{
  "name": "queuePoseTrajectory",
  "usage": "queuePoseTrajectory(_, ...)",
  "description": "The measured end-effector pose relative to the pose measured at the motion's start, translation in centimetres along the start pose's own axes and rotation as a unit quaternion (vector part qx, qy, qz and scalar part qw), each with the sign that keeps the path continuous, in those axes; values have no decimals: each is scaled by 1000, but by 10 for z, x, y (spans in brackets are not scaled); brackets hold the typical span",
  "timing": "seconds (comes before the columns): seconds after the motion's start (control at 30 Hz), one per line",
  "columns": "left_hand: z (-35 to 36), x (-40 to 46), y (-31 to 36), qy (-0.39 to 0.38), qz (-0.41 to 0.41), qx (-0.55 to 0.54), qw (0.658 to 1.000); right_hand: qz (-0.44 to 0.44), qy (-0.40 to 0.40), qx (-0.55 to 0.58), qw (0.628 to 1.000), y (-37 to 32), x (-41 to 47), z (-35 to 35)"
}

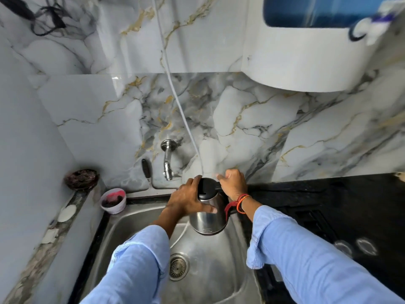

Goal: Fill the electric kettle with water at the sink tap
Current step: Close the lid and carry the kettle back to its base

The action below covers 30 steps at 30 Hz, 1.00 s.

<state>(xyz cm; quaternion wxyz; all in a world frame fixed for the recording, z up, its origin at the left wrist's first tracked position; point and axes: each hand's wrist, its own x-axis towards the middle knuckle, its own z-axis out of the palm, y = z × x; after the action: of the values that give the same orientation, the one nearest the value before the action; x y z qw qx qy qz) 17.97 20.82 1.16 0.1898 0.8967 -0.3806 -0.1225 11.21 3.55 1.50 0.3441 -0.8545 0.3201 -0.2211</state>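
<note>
Left hand [188, 199] lies spread against the left side of the electric kettle [208, 218], fingers over the edge of the black lid [207, 187] and thumb across the steel body; it braces the kettle with an open palm and is not clenched around it. Right hand [233, 183] is closed on the kettle's black handle at the right of the lid, with red and orange threads [237, 201] tied around the wrist. Both forearms are in light blue sleeves [306, 260].

Kettle is held upright above the far part of the steel sink [210, 279], clear of the basin floor, lid closed as far as can be seen. Sink drain [178, 267] sits nearer the viewer, below and left of the kettle. Tap [167, 160] projects from the marble-patterned wall, to the left of and beyond the kettle; no water can be made out at its spout. A white hose [175, 91] runs down the wall and passes behind the kettle.

Black worktop [328, 194] extends to the right of the sink. A small white cup [114, 201] with pink and dark contents stands at the sink's far left corner, and a dark bowl [81, 179] rests on the ledge beyond it. A white appliance [306, 58] hangs on the wall at upper right.
</note>
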Motion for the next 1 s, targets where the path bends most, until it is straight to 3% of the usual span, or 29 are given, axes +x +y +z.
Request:
queuePoseTrajectory(0.3, 80, 33, 126, -13, -16, -75, 997, -9, -1, -1, 1000, 112, 20, -95)
queuePoseTrajectory(0.5, 143, 51, 208, 5, -30, -33, 999, -2, -31, -5, 999, 202, 35, -143)
queuePoseTrajectory(0.8, 176, 66, 259, 6, -62, 14, 998, -42, -194, 62, 978, 267, 49, -177)
queuePoseTrajectory(1.0, 181, 67, 274, 0, -68, 44, 997, -143, -308, -74, 938, 278, 48, -197)
